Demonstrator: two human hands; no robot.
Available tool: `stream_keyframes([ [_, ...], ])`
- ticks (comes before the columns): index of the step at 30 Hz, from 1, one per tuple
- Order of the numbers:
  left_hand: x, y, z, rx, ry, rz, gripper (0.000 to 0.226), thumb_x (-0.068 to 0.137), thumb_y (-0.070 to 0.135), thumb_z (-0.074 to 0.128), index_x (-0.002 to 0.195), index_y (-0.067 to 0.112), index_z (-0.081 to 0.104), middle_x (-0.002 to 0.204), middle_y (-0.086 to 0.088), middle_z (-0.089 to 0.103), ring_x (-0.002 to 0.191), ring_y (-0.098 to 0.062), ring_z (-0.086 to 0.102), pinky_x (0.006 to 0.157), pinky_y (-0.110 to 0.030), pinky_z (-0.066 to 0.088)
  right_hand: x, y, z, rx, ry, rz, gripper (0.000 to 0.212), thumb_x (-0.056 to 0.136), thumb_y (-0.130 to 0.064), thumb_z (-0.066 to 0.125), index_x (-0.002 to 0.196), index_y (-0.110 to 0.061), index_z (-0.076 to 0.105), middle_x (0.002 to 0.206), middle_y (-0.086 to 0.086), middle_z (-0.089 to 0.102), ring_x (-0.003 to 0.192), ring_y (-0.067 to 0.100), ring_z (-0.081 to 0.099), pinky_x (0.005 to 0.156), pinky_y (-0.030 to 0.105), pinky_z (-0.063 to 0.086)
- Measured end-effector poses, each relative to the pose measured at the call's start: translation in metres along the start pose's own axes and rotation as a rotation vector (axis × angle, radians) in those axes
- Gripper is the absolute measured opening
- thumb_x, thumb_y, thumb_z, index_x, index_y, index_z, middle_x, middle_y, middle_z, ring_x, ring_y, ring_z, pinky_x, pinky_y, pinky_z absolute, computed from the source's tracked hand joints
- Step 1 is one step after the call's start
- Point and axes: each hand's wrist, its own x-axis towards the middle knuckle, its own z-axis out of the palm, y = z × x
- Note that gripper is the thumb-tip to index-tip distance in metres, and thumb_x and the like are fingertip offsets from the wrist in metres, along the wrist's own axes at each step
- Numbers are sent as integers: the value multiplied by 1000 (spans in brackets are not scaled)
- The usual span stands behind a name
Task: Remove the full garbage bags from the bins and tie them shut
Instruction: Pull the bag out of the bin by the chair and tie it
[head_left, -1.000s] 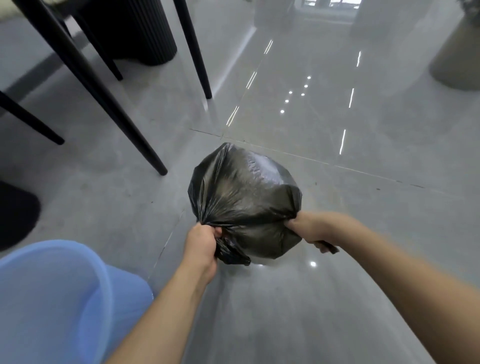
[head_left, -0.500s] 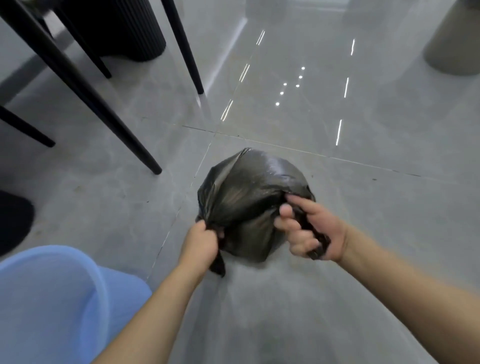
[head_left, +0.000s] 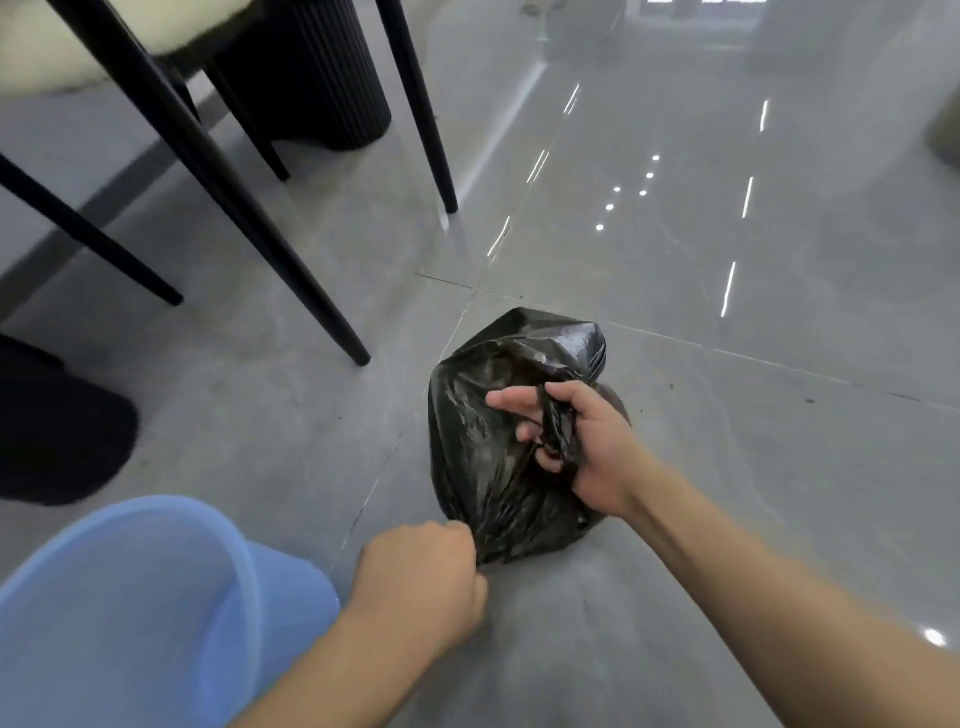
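A full black garbage bag (head_left: 483, 457) sits on the grey tiled floor in the middle of the view. My right hand (head_left: 582, 441) lies over the bag's top with a twisted strip of the black plastic looped around its fingers. My left hand (head_left: 421, 577) is closed into a fist at the bag's near lower edge, gripping another bunched end of the plastic. A light blue bin (head_left: 130, 613) stands at the lower left, just beside my left forearm.
Black chair legs (head_left: 234, 208) slant down to the floor at the upper left, under a cream seat. A black ribbed cylinder (head_left: 311, 73) stands behind them. A dark object (head_left: 57, 431) lies at the left edge. Glossy floor stretches to the right and far side.
My right hand has crossed over the bag's top, wrapping its plastic end around the fingers. My left hand has pulled its end down and toward me. The bag has turned and settled lower.
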Motion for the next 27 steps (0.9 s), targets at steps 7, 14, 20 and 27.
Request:
stream_keyframes([
  [7, -11, -33, -23, 35, 34, 17, 12, 93, 34, 33, 88, 23, 30, 96, -5, 64, 89, -32, 61, 61, -35, 32, 13, -3, 7, -468, 93, -96, 33, 95, -25, 47, 97, -13, 77, 75, 16, 63, 50, 4, 47, 49, 11, 41],
  [14, -15, -49, -45, 72, 236, 156, 11, 91, 30, 32, 83, 24, 27, 86, -1, 56, 79, -27, 51, 63, -35, 25, 17, 27, 23, -469, -105, 109, 38, 90, 9, 40, 116, -4, 63, 103, 3, 74, 56, -4, 61, 53, 7, 45],
  [20, -10, -67, -46, 124, 404, 252, 10, 72, 18, 48, 65, 22, 43, 55, 2, 48, 50, -24, 49, 48, -34, 36, 18, 29, 22, -993, -19, 259, 34, 84, -38, 59, 117, -35, 67, 101, -10, 71, 93, 4, 64, 91, 17, 47],
  [27, 25, -79, -46, -40, 412, 186, 13, 92, 25, 38, 99, 25, 49, 105, 7, 50, 98, -20, 48, 87, -32, 36, 10, 14, 19, -1266, -58, 309, 20, 88, -35, 58, 101, -26, 70, 95, -3, 73, 91, 12, 67, 91, 27, 51],
])
